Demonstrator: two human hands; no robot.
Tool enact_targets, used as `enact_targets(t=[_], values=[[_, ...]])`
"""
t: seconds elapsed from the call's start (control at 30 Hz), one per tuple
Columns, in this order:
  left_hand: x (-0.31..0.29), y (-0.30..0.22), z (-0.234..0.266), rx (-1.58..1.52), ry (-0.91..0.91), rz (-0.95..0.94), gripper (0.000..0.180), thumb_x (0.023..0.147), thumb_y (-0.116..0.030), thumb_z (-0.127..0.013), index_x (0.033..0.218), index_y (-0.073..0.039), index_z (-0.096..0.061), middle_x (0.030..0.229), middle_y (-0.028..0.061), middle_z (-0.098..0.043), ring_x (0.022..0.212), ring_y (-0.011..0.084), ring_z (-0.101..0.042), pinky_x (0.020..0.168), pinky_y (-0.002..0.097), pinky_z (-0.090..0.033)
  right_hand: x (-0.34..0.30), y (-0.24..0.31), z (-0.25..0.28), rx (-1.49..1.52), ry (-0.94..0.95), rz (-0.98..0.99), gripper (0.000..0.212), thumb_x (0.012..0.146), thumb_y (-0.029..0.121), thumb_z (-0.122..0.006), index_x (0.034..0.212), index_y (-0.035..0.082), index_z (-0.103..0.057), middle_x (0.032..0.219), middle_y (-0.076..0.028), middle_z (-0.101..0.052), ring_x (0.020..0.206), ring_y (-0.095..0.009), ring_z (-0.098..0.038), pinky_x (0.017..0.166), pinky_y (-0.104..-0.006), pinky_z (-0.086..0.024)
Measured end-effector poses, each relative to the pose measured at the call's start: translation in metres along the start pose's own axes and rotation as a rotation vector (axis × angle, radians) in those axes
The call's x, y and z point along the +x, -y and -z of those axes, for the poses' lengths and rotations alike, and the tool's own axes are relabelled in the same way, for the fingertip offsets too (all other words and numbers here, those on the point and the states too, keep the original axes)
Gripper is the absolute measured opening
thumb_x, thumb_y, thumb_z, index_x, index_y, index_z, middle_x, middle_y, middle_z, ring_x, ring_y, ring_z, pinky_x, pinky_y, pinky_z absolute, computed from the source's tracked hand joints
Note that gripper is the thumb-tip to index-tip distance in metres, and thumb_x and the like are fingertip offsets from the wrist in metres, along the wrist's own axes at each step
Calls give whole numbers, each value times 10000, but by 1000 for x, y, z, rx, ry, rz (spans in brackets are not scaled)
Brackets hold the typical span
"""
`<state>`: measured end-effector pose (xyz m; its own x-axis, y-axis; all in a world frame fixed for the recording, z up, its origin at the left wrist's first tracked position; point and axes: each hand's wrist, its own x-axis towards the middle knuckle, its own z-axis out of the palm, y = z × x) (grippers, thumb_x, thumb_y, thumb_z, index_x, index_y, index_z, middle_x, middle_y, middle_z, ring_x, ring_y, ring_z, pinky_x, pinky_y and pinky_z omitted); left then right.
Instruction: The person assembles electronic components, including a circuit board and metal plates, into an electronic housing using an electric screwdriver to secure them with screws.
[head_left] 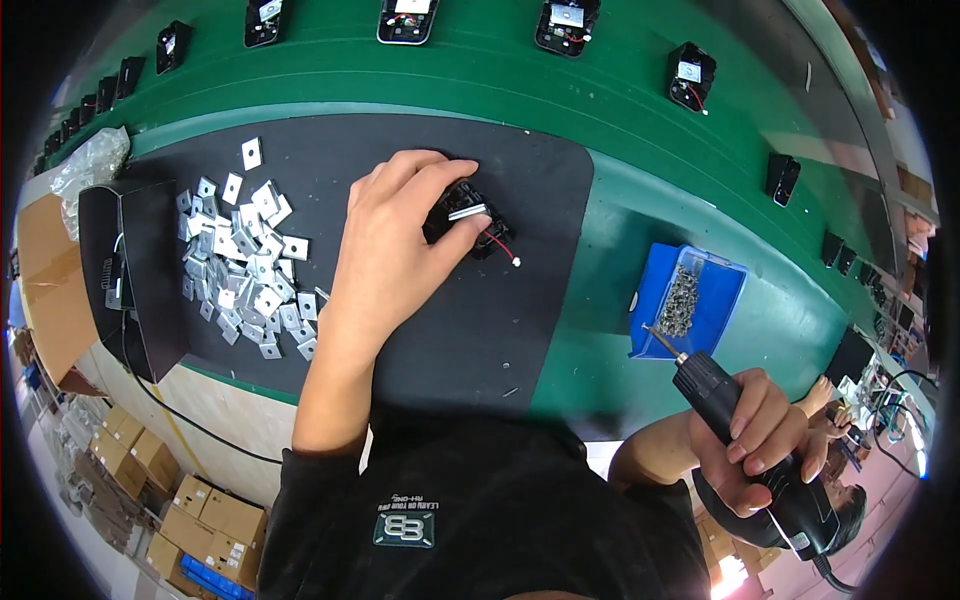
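I see my nearer, right hand [757,440] grip a screwdriver [706,386], slanting up-left over the blue tray [723,303]; left of that tray, my left hand [400,222] grasps a casing [498,226].

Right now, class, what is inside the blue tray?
Small metal pieces, apparently screws, lie heaped in the blue tray; the heap hides the floor beneath it.

Plates [250,262] lie heaped on a mat [450,345] toward the desk's [600,330] left edge, a casing [490,238] to their right; a tray [728,300] toward the right edge holds screws [679,303]; housings [567,25] line the conveyor [480,80] beyond.
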<state>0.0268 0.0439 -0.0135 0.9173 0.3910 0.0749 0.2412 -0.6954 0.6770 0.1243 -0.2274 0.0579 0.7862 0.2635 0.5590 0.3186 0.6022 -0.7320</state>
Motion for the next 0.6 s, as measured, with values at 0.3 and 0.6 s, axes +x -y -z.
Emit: enact_targets(t=[0.3,0.6], values=[[0,3,-1,-169,40,-34,356,767,-110,-744,1109,-51,-663,1033,99,-637,927,300,-600,848,380,-448,-1,-5,1,102,96,-39,490,741,231,-829,1140,173,-552,699,75,-554,578,-46,-539,643,-207,-437],[3,5,4,-170,142,-50,313,759,-108,-740,1060,-65,-665,1027,84,-628,946,276,-588,858,388,-411,-1,-8,-12,91,52,-25,452,770,206,-838,1121,208,-554,719,50,-600,578,-61,-579,563,-201,-477]])
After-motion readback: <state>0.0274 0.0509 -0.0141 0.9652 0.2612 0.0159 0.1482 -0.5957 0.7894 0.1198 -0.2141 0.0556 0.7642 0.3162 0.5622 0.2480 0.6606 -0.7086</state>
